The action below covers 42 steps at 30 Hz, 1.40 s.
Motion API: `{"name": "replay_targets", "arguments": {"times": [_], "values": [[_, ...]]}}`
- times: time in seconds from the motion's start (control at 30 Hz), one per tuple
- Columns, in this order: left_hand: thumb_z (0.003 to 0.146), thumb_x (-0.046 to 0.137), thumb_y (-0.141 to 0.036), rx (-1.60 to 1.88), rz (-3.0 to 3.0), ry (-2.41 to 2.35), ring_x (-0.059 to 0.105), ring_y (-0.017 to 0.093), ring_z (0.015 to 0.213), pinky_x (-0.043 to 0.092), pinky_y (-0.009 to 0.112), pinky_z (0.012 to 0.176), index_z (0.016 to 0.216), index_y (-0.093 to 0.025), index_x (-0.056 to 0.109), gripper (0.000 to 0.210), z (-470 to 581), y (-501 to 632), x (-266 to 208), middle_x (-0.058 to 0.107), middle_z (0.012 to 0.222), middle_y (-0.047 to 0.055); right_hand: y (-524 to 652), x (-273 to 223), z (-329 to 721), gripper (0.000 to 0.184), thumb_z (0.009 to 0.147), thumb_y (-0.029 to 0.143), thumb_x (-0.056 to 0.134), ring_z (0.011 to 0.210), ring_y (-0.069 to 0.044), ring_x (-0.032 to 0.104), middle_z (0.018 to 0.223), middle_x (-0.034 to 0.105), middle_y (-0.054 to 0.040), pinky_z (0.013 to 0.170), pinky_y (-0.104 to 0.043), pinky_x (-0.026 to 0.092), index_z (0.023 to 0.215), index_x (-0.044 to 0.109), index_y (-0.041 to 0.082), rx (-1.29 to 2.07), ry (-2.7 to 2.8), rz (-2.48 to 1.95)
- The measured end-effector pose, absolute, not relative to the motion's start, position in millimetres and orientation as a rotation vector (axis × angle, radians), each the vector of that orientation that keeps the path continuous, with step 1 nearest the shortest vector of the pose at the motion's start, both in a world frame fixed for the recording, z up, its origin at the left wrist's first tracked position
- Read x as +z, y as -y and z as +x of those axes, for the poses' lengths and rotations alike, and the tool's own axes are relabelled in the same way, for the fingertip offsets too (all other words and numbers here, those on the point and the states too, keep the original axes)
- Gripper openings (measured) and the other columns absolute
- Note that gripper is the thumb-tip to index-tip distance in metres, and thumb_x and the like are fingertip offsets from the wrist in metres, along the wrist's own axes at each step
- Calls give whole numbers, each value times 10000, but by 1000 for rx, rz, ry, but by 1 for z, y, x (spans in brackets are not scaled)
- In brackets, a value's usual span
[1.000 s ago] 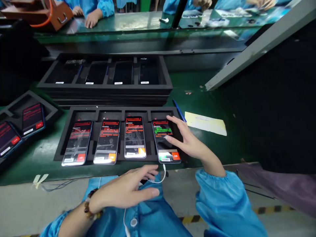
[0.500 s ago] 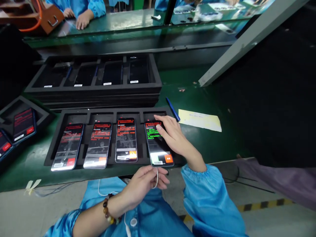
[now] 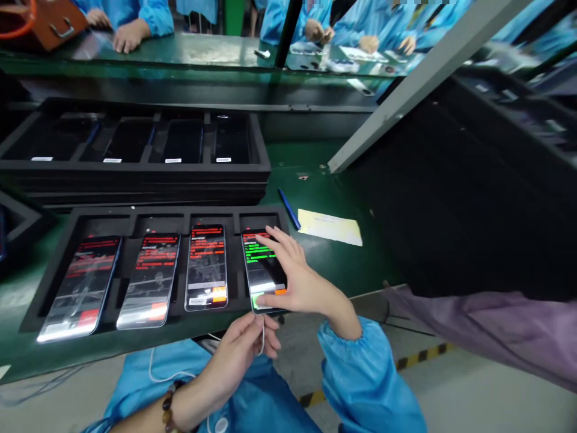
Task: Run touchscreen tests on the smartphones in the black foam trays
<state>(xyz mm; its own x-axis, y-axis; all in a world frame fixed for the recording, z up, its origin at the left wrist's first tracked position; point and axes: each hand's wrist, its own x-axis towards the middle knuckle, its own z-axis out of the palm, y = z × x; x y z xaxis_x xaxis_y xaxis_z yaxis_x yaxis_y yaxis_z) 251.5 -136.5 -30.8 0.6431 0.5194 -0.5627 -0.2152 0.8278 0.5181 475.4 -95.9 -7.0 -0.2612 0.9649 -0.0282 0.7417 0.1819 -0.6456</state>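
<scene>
My right hand (image 3: 297, 273) is spread over the rightmost phone (image 3: 264, 273), its thumb on the green button at the screen's lower left. That screen shows green and red text. Below the phone's bottom edge, my left hand (image 3: 246, 343) pinches a white earphone cable (image 3: 262, 337); the plug end is hidden by the fingers. Three more lit phones lie to the left: one with red text beside it (image 3: 206, 264), another (image 3: 151, 276), and a far-left one (image 3: 83, 285). All rest on a black foam tray (image 3: 180, 218) with compartments.
Behind stands a stack of black foam trays (image 3: 135, 177), its top one holding dark phones. A blue pen (image 3: 289, 208) and a yellow paper slip (image 3: 331, 227) lie to the right. A grey slanted post (image 3: 406, 96) rises beyond. Other people in blue sleeves work across the bench.
My right thumb has come down from the upper screen to the green button, and the hand has spread wider. The left hand keeps its place below the phone. The camera view has shifted right.
</scene>
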Motion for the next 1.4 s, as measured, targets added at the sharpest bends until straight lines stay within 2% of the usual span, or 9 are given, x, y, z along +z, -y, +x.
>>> {"name": "replay_targets", "arguments": {"times": [0.13, 0.23, 0.33, 0.43, 0.53, 0.73, 1.07, 1.4], "values": [[754, 930, -760, 445, 450, -758, 600, 153, 714, 447, 294, 730, 938, -146, 796, 656, 252, 136, -32, 690, 767, 25, 98, -6, 471, 1124, 913, 757, 781, 1720, -418, 114, 1834, 167, -149, 1342, -740, 209, 1778, 162, 396, 746, 2090, -1631], [723, 933, -786, 435, 442, -776, 587, 155, 702, 442, 301, 728, 927, -145, 786, 689, 253, 136, -30, 673, 750, 21, 94, -9, 470, 926, 1002, 744, 669, 1711, -394, 176, 1828, 226, -133, 1347, -696, 248, 1749, 265, 377, 725, 1997, -1655], [721, 909, -817, 436, 447, -790, 579, 157, 698, 431, 309, 736, 920, -149, 771, 711, 253, 138, -27, 665, 739, 19, 80, -15, 467, 649, 1120, 675, 477, 1664, -349, 327, 1743, 432, -110, 1345, -650, 277, 1685, 398, 366, 637, 1842, -1681], [764, 879, -811, 453, 458, -788, 577, 159, 702, 411, 314, 744, 929, -146, 759, 695, 253, 139, -27, 649, 731, 15, 61, -23, 463, 515, 1168, 616, 366, 1545, -317, 507, 1600, 614, -75, 1322, -620, 308, 1591, 516, 364, 535, 1736, -1649], [780, 881, -782, 465, 445, -791, 577, 164, 705, 406, 321, 743, 931, -141, 750, 672, 253, 140, -27, 640, 725, 17, 48, -30, 461, 493, 1176, 601, 330, 1449, -303, 602, 1485, 707, -60, 1275, -596, 368, 1530, 573, 358, 499, 1658, -1638], [748, 909, -772, 470, 420, -807, 583, 154, 697, 414, 309, 744, 920, -140, 751, 674, 254, 140, -24, 661, 726, 19, 47, -35, 463, 498, 1171, 624, 340, 1396, -290, 650, 1389, 766, -37, 1248, -570, 390, 1490, 606, 349, 519, 1610, -1616], [727, 905, -787, 481, 417, -807, 556, 154, 667, 375, 322, 727, 897, -153, 742, 676, 256, 141, -24, 648, 698, 7, 47, -35, 461, 525, 1167, 635, 315, 1390, -301, 651, 1348, 780, -42, 1252, -582, 392, 1464, 638, 346, 505, 1606, -1647], [745, 892, -766, 487, 435, -830, 522, 143, 662, 362, 310, 706, 849, -161, 716, 638, 257, 141, -20, 611, 681, -3, 46, -36, 461, 463, 1161, 594, 371, 1404, -315, 634, 1347, 784, -40, 1266, -611, 367, 1416, 663, 340, 493, 1606, -1643]]}}
